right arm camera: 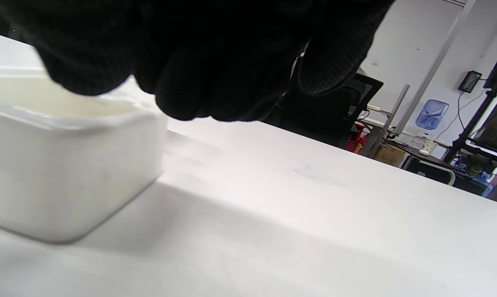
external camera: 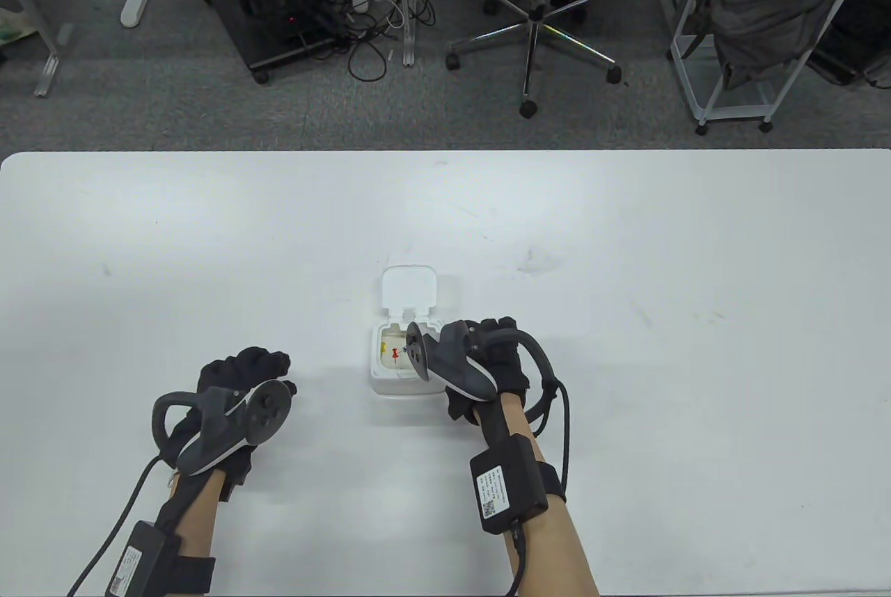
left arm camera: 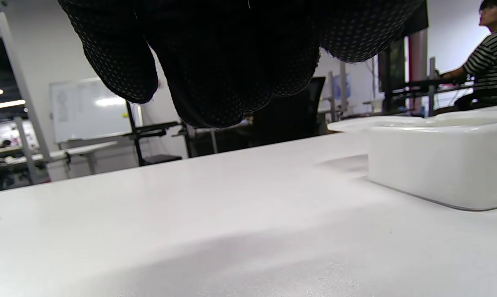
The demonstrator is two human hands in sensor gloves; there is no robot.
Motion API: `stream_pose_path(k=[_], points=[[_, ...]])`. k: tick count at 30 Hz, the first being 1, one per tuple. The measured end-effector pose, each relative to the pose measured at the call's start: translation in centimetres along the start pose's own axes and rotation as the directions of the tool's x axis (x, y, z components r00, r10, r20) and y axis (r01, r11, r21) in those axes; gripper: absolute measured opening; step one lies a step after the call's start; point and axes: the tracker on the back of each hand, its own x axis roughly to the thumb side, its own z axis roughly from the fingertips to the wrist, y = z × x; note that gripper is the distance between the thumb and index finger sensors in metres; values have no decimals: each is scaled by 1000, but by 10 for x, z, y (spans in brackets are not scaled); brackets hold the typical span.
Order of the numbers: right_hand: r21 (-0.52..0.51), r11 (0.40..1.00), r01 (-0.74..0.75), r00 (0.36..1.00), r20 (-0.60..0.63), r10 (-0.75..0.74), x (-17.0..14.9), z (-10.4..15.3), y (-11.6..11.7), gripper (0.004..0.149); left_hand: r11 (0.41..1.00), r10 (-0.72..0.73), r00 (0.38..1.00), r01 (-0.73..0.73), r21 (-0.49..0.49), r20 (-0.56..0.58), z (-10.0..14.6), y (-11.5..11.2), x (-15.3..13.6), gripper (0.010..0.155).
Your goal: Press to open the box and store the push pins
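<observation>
Table view: white box [external camera: 400, 374] at mid-table, lid [external camera: 411, 287] flipped back, red pin [external camera: 398, 353] and yellow pin [external camera: 383, 348] inside. Right hand [external camera: 491, 364] over box's right rim, fingers curled; holding a pin or not, cannot tell. Left hand [external camera: 240, 381] resting apart, loosely curled, empty. Risks, judged: knuckles or tracker nudging the light box; a pin dropped short onto table [external camera: 626, 263]; a pricked glove. Wrist views add only box wall from the side [right arm camera: 67, 177]; contents hidden there.

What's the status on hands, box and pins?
Left hand idle on table, holding nothing. Right hand over box, grip hidden. Lid up; red pin and yellow pin inside. Nothing blocking.
</observation>
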Motion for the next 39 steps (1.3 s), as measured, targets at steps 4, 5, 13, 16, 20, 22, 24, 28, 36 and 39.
stream_pose_path(k=[4, 5, 13, 16, 20, 22, 24, 28, 36, 39], points=[[19, 1000, -1, 1000, -19, 1, -12, 7, 9, 51, 1000, -3, 1000, 3, 0, 7, 0, 0, 2, 50], [24, 1000, -2, 1000, -24, 3, -15, 9, 12, 51, 1000, -3, 1000, 3, -1, 7, 0, 0, 2, 50], [66, 997, 33, 997, -65, -29, -36, 25, 31, 52, 1000, -11, 1000, 11, -1, 8, -1, 1, 3, 50], [92, 995, 32, 997, -74, -25, -42, 30, 40, 53, 1000, -10, 1000, 10, 0, 10, -1, 1, 4, 50], [115, 993, 27, 996, -83, -18, -47, 35, 51, 53, 1000, -11, 1000, 11, 0, 12, -1, 1, 4, 50], [122, 992, 26, 996, -86, -15, -47, 36, 56, 53, 1000, -9, 1000, 9, 1, 12, 0, 1, 4, 50], [126, 992, 23, 996, -85, -12, -46, 37, 60, 54, 1000, -8, 1000, 8, 1, 12, 0, 0, 5, 50], [142, 990, 11, 997, -81, 1, -44, 37, 69, 53, 1000, -7, 1000, 7, 2, 14, 0, 1, 5, 50], [74, 996, -55, 995, -80, 61, -38, 39, 73, 48, 1000, -8, 1000, 8, 2, 13, 0, 1, 5, 50], [70, 996, -61, 995, -79, 67, -36, 39, 73, 47, 1000, -8, 1000, 8, -4, 15, 0, 0, 6, 50]])
